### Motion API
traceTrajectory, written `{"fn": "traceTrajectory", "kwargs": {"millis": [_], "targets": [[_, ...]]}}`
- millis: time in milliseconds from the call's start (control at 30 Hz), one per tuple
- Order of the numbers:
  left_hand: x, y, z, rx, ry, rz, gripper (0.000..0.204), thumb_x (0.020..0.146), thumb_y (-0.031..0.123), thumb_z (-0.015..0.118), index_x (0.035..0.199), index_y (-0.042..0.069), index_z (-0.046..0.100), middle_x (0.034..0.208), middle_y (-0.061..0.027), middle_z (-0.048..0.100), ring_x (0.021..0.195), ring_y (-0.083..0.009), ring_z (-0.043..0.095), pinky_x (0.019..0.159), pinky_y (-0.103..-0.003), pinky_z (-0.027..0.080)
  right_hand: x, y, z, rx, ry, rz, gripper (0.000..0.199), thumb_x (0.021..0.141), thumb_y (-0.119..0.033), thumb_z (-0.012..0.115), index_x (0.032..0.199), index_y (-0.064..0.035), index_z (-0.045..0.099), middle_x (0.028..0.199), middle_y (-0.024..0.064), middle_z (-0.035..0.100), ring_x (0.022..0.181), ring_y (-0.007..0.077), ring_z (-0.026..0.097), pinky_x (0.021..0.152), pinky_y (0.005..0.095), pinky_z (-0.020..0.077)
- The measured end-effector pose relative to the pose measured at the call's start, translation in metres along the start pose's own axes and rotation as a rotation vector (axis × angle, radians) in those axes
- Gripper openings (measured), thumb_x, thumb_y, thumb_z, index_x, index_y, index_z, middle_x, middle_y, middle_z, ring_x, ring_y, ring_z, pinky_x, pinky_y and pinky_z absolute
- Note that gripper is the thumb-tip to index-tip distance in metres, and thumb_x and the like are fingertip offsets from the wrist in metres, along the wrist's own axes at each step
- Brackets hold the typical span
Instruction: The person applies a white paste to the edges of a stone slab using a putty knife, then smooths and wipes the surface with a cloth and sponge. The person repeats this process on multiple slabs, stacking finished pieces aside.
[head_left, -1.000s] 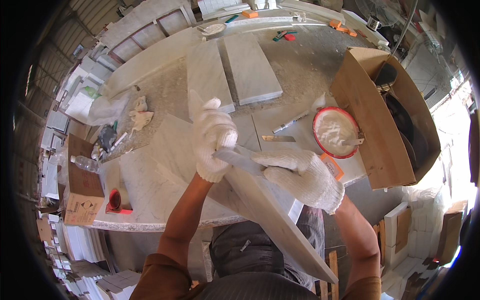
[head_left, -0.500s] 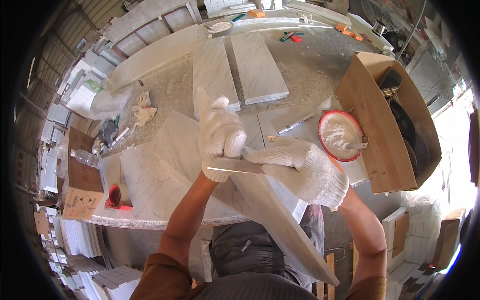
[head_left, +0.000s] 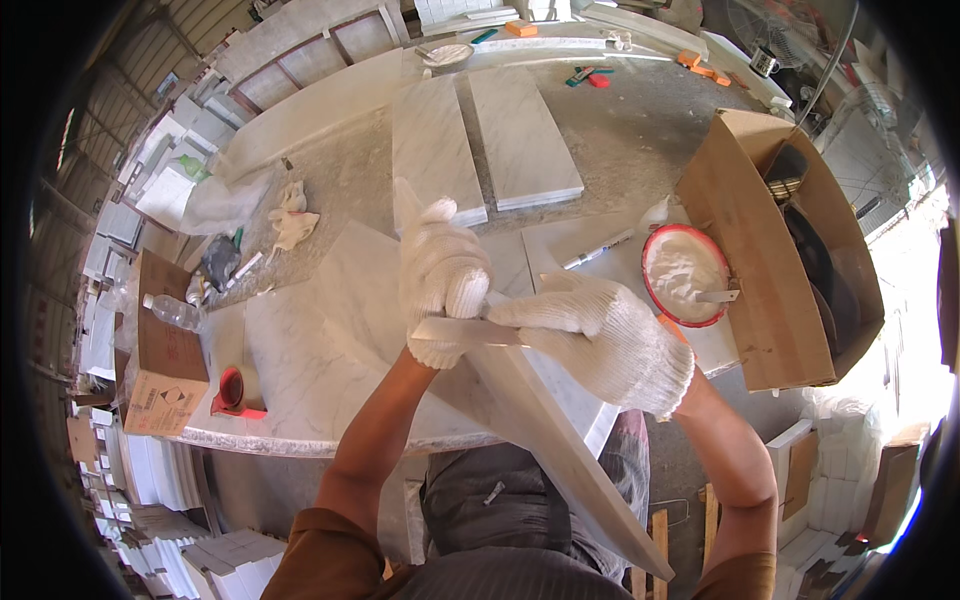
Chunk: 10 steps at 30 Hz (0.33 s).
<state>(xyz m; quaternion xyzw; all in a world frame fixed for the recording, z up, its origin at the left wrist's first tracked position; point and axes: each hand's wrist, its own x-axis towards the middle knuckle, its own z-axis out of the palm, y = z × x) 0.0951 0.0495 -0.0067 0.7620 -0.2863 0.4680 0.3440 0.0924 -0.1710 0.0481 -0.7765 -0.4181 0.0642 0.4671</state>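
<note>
A long grey-white marble slab (head_left: 560, 455) lies tilted across the table's near edge, its lower end reaching down past my lap. My left hand (head_left: 440, 270), in a white knitted glove, is closed at the slab's upper edge; the fingertips' contact is partly hidden. In my right hand (head_left: 605, 345), also gloved, is a thin metal putty knife (head_left: 470, 333). Its blade points left, across my left wrist. To the right stands a red-rimmed bowl (head_left: 685, 275) of white paste, with another flat metal blade (head_left: 717, 296) stuck in it.
Two marble slabs (head_left: 432, 150) (head_left: 525, 135) lie farther back. A marker (head_left: 598, 250) rests beside the bowl. At right is an open cardboard box (head_left: 755, 250); at left, another carton (head_left: 165, 345), a plastic bottle (head_left: 172, 311) and a tape dispenser (head_left: 238, 392).
The view has shifted slightly. The putty knife's blade has turned a little, showing more of its flat face by my left wrist. Both hands keep nearly the same places.
</note>
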Motion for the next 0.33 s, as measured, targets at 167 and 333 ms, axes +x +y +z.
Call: {"fn": "traceTrajectory", "kwargs": {"millis": [167,333], "targets": [[-0.006,-0.001,-0.003,-0.011,0.084,-0.012,0.021,0.087,0.023,0.063,0.071,0.010,0.061,0.072,-0.0043,0.063,0.075,-0.0240,0.064,0.103,-0.052,0.044,-0.021,-0.013,-0.008,0.007,-0.009,-0.057,0.027,0.088,-0.003,0.070,0.113,-0.0100,0.077,0.081,0.0118,0.062,0.073,0.0292,0.062,0.067,0.0388,0.0502],[0.000,0.003,-0.003,0.016,0.063,0.024,0.017,0.084,0.019,0.060,0.071,0.009,0.062,0.072,-0.0056,0.064,0.076,-0.0245,0.064,0.102,-0.053,0.044,-0.024,-0.016,-0.009,-0.025,-0.022,-0.029,0.027,0.088,-0.004,0.071,0.113,-0.0117,0.078,0.083,0.0108,0.064,0.072,0.0269,0.064,0.068,0.0382,0.0518]]}}
